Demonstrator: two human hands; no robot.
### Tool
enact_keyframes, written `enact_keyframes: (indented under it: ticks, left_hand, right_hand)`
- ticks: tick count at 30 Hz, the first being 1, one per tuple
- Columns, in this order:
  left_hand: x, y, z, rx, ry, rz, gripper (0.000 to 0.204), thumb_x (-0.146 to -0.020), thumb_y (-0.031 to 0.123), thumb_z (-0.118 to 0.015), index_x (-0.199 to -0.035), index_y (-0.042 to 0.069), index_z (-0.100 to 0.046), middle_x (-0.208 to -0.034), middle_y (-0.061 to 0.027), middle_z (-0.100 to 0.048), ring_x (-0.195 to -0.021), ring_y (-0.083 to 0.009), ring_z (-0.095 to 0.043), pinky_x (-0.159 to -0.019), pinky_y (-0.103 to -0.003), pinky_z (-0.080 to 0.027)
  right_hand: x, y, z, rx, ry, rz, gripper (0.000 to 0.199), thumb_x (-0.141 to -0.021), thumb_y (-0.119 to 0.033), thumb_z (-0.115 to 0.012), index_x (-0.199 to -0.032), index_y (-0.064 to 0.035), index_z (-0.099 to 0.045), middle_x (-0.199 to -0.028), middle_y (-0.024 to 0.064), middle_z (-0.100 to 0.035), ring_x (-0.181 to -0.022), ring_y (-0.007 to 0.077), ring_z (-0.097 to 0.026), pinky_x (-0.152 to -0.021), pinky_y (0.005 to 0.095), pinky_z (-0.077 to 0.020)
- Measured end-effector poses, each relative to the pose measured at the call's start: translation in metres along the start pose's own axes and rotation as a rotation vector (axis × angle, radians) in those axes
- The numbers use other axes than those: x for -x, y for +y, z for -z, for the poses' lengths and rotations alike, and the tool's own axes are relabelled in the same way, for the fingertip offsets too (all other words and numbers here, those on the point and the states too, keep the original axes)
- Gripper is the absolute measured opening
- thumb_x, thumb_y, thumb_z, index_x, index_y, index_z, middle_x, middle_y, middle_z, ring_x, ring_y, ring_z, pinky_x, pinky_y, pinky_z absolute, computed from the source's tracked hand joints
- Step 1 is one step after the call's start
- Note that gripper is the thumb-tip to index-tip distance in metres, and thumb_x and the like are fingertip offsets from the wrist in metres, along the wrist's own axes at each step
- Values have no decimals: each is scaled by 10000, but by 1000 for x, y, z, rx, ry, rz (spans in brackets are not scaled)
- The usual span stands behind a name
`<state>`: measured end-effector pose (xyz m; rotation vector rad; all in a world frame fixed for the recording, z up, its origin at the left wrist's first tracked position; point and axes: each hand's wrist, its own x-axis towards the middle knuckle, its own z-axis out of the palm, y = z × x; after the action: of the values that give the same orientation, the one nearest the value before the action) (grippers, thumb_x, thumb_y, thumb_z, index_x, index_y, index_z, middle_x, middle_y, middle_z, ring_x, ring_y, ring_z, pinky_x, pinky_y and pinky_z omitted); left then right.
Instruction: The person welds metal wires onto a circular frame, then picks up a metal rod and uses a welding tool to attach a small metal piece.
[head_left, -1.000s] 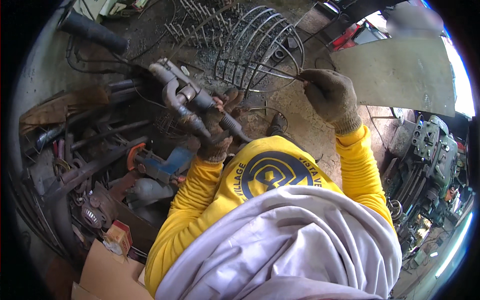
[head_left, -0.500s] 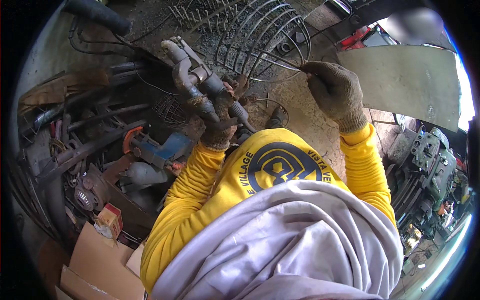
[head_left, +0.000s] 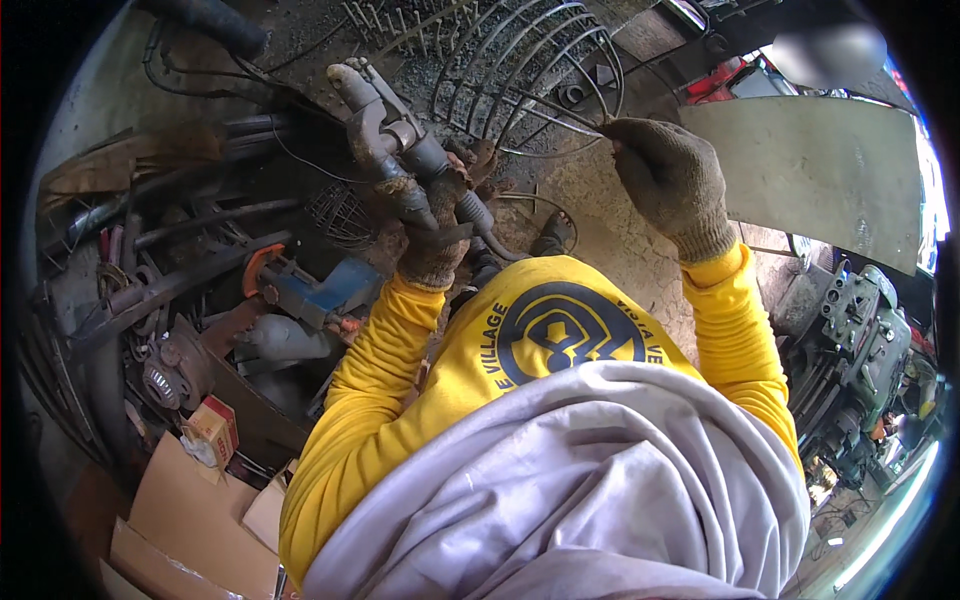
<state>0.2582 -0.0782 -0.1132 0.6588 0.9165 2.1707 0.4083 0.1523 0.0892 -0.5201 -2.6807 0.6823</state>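
Note:
My left hand [head_left: 432,258], in a knitted work glove, is wrapped round the handle of a heavy, worn welding electrode holder [head_left: 383,138]. Its jaw end points up and away to the left, and a ribbed sleeve leads into its cable. In its glove, my right hand [head_left: 668,180] is closed on the near end of a thin metal rod [head_left: 563,112]. That rod runs over a rounded cage of bent metal rods [head_left: 530,70] on the ground ahead; I cannot tell whether it is joined to the cage. The right fingertips are beside the cage's near right edge.
Upright metal pegs [head_left: 420,30] stand beyond the cage. At left are metal bars [head_left: 185,285], a blue tool [head_left: 340,287] and an open cardboard box [head_left: 190,510]. A flat sheet [head_left: 810,165] lies at right, above a greasy machine part [head_left: 865,310]. A foot [head_left: 553,235] shows below.
The electrode holder has tipped slightly up and left with my left hand. My right hand stays almost in place, still closed on the rod. The view has shifted a little.

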Motion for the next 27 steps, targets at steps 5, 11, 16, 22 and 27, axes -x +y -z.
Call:
enact_keyframes:
  ticks: [5, 11, 16, 22, 27]
  left_hand:
    - [3, -2, 2, -40, 15, 22, 759, -689, 11, -805, -1369, 24, -470, -1381, -101, -508, -1304, -247, -441, -1122, -398, -345]
    - [7, -9, 5, -207, 3, -17, 739, -714, 47, -807, -1372, 16, -472, -1394, -109, -510, -1329, -263, -423, -1136, -418, -321]
    - [-11, 15, -12, -649, -114, -348, 668, -747, 70, -781, -1350, 7, -501, -1393, -127, -522, -1348, -292, -413, -1142, -441, -307]
    - [-15, 22, -14, -998, -198, -350, 660, -702, 20, -740, -1329, 24, -535, -1356, -147, -556, -1333, -316, -444, -1145, -451, -303]
    - [-17, 27, -18, -1102, -131, -554, 672, -688, 25, -729, -1331, 39, -535, -1333, -149, -575, -1314, -315, -467, -1147, -438, -306]
  right_hand:
    - [1, 0, -1, -11, -18, 2, 231, -846, -83, -635, -1057, -64, -729, -901, 154, -717, -803, 301, -703, -730, 358, -554]
    - [-1, -3, 0, 8, -24, -3, 229, -846, -88, -638, -1054, -66, -732, -887, 152, -716, -792, 292, -703, -727, 351, -550]
    - [0, 1, -2, -11, -5, -8, 221, -843, -115, -642, -1039, -82, -739, -889, 152, -713, -797, 313, -696, -718, 363, -552]
    - [1, 2, -4, -56, 28, -17, 207, -829, -128, -659, -1013, -96, -749, -889, 156, -711, -802, 328, -695, -709, 371, -555]
    - [1, 1, -3, -41, 40, -2, 208, -823, -114, -662, -1010, -92, -751, -890, 153, -713, -800, 316, -699, -713, 362, -554]
